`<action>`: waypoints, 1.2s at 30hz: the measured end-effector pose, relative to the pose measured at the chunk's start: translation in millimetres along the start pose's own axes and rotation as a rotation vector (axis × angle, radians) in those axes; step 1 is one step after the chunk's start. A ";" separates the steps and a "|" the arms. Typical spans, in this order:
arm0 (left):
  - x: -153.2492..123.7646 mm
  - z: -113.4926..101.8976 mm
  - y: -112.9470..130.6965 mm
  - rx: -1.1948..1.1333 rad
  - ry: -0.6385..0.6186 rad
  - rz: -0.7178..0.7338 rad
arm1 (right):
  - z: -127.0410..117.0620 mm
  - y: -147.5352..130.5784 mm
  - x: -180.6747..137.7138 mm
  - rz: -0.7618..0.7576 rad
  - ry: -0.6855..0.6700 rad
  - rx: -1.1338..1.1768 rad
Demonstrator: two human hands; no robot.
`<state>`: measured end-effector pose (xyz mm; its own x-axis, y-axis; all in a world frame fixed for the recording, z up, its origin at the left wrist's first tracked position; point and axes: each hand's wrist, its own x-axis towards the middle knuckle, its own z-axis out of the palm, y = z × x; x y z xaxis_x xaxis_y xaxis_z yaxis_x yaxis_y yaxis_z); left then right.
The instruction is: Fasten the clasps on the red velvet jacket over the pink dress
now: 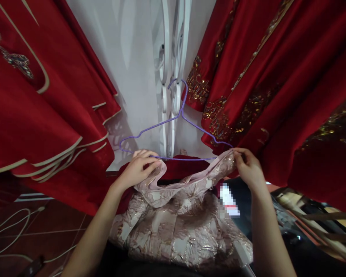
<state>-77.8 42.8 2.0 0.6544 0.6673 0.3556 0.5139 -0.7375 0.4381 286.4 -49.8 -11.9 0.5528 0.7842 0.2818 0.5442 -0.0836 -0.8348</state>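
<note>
A pale pink brocade dress [173, 231] with raised metallic flowers spreads below my hands. My left hand [138, 167] is closed on its left shoulder strap, close to the lower bar of a purple wire hanger [158, 124]. My right hand [246, 163] pinches the other strap beside the hanger's right end, where that strap meets the wire. The hanger's hook points up, in front of white metalwork; whether it hangs on anything I cannot tell. The left end of the hanger shows bare above my left hand. Between the straps the neckline sags open.
Red garments with pale piping [57, 115] hang on the left, and red sequined garments [248, 88] on the right. A white scrolled metal stand [165, 42] rises behind the hanger. White cables [25, 219] lie on the tiled floor [60, 215]. A dark glossy surface [294, 234] is at lower right.
</note>
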 end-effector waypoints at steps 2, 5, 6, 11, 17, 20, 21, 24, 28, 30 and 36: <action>-1.5 -1.0 0.5 -0.002 0.018 -0.004 | -4.3 8.4 3.9 0.028 0.044 -0.068; -3.5 -1.3 1.5 -0.007 0.050 -0.001 | -9.4 18.5 7.5 0.058 0.138 -0.199; -4.0 -1.1 1.7 -0.010 0.054 0.000 | -10.0 20.9 8.0 0.061 0.159 -0.226; -4.7 1.5 0.2 -0.018 0.060 0.016 | -5.4 24.9 7.6 0.018 0.211 -0.209; -4.2 -0.8 2.6 -0.030 0.051 0.021 | 2.2 0.1 5.2 -0.187 0.283 -0.151; -3.9 -4.0 5.9 -0.112 0.043 0.038 | 6.1 -23.8 6.6 -0.421 0.344 -0.215; -3.7 -4.2 7.2 -0.141 0.034 0.044 | 8.2 -32.1 7.8 -0.477 0.338 -0.216; -1.9 -0.9 11.7 -0.186 0.010 0.039 | 16.9 -53.5 11.9 -0.582 0.256 -0.157; 0.3 5.8 14.9 -0.198 0.104 0.006 | 28.1 -64.2 14.1 -0.565 0.102 -0.136; -1.6 4.5 11.3 -0.214 0.233 -0.019 | 30.7 -61.8 13.6 -0.531 0.031 -0.137; -26.2 -12.5 -30.6 -0.128 0.880 -0.328 | 31.1 -51.7 16.1 -0.522 0.069 0.026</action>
<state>-117.6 49.3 -10.4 -0.1915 0.7165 0.6707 0.4988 -0.5175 0.6952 247.5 -13.7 21.1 0.2528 0.6750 0.6931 0.7432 0.3232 -0.5858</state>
